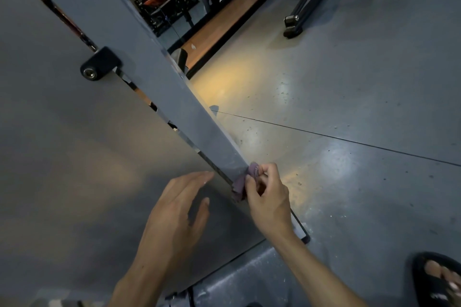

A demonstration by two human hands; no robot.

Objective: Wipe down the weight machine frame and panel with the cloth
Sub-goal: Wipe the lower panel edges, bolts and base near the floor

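The weight machine's grey frame post runs from the upper left down to the lower middle. Beside it on the left spreads the smooth grey panel. My right hand pinches a small purple cloth and holds it against the lower end of the post. My left hand is over the panel just left of the post, fingers straight, fingertips at the panel's edge.
A black bracket with a bolt joins panel and post. The machine's base foot lies under my right wrist. My sandalled foot is at the bottom right. Another machine's leg and racks stand at the far side of the grey floor.
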